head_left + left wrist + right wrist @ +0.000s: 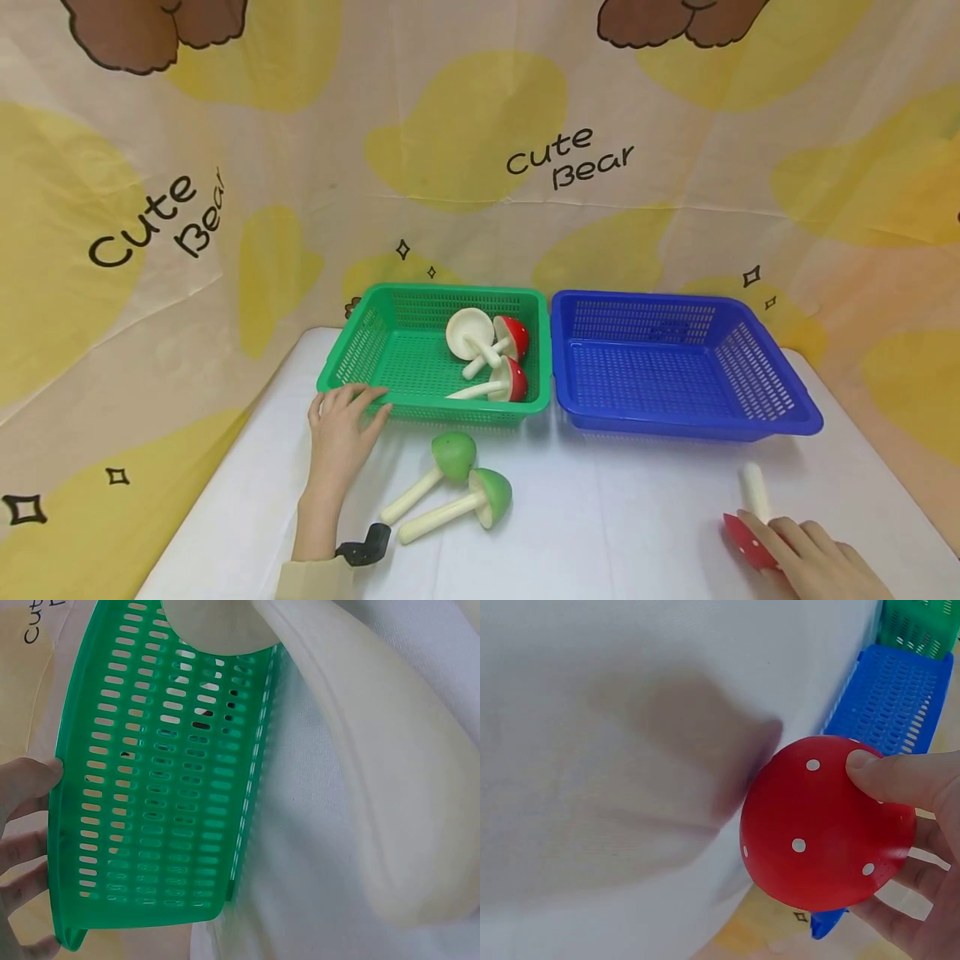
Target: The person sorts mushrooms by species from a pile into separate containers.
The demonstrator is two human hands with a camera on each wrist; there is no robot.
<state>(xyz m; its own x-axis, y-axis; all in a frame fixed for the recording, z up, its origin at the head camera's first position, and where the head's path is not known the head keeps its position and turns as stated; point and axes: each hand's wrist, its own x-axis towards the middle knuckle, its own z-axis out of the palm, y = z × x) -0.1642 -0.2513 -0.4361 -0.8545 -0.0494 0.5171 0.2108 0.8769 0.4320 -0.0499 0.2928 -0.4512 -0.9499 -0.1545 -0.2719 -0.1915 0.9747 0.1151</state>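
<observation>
My left hand [341,421] rests on the front left rim of the green basket [358,346], fingers laid over the edge; the left wrist view shows the fingertips [30,780] against the basket's wall [157,802]. Inside that basket lie two red-capped toy mushrooms [510,379] and a cream one [468,333]. Two green-capped mushrooms [480,497] lie on the white table in front of it. My right hand [813,554] grips a red mushroom with white dots [746,542] by its cap [825,825], stem pointing away, near the table's front right.
An empty blue basket [780,417] stands right of the green one, touching it. The white tablecloth [615,517] covers the table. A yellow "Cute Bear" backdrop hangs behind and at both sides. A black wrist strap [363,546] sits at my left wrist.
</observation>
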